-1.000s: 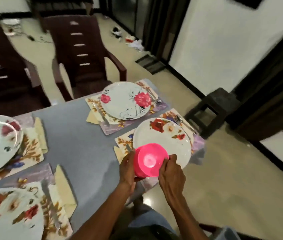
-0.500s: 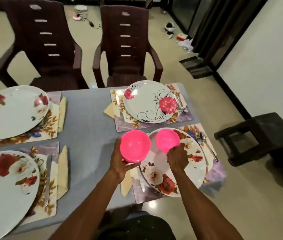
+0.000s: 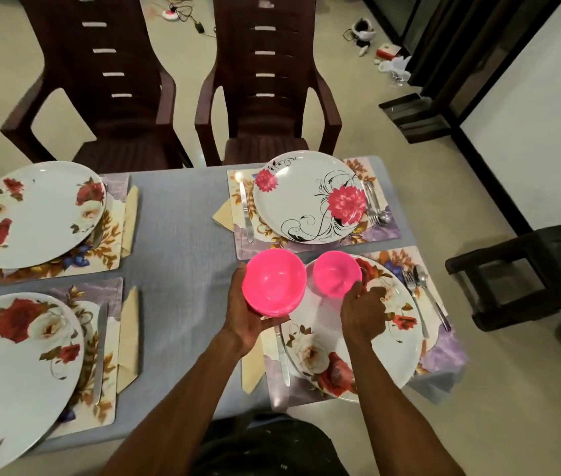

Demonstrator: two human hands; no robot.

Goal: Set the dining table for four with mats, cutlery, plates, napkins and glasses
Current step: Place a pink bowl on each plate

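4 place mats lie on the table (image 3: 183, 235), each under a plate, with 2 chairs (image 3: 265, 80) behind, and 1 bowl (image 3: 336, 272) on the near-right plate (image 3: 389, 355).

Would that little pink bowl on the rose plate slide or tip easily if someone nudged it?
Probably yes. The pink bowl looks like thin, glossy plastic, so likely light. It sits on a smooth, shiny plate, where it could skid. Its rounded sides suggest a small base, so it might rock; the right hand holds its rim.

Dim warm indoor light, glare on the left plates (image 3: 28, 214), wide-angle bending at edges, slightly soft
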